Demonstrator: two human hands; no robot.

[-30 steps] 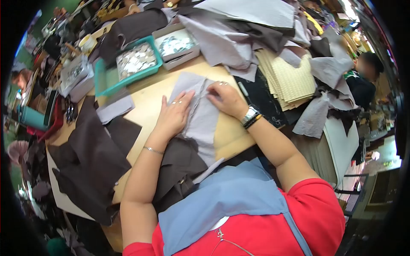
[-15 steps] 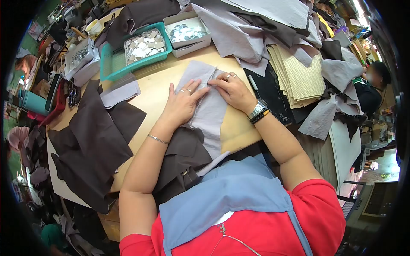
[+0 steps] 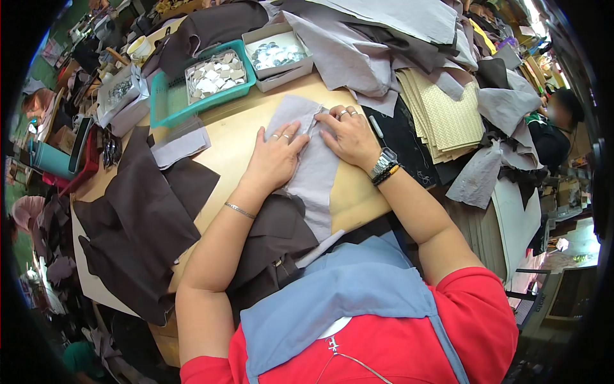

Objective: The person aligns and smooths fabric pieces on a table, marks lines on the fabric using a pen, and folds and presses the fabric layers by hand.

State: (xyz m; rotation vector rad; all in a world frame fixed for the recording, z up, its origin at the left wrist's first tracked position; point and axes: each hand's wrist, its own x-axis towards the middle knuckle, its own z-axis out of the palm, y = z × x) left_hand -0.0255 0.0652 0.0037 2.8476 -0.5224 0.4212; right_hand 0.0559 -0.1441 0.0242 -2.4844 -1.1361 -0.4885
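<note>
A light grey-lilac piece of fabric (image 3: 317,169) lies on the pale board, with a seam or raw edge running along it. My left hand (image 3: 276,155) rests flat on its left side, fingers spread and fingertips near the seam. On the other side, my right hand (image 3: 350,137) touches the seam's upper part with the index fingertip. Its thumb stands apart from that finger, and the other fingers are bent. Dark brown fabric pieces (image 3: 272,233) lie below my left hand, partly under the grey piece.
A teal basket (image 3: 167,118) with small square pieces and a cardboard box (image 3: 281,67) of shiny round pieces stand at the back. Dark brown fabric (image 3: 144,211) covers the left side. Woven-textured sheets (image 3: 448,121) and a pen-like tool (image 3: 376,127) lie at right. Another person (image 3: 553,131) is at far right.
The right thumb and index finger, closed together on the seam before, have come apart. The index finger now reaches along the seam's upper part. My left hand has hardly moved.
</note>
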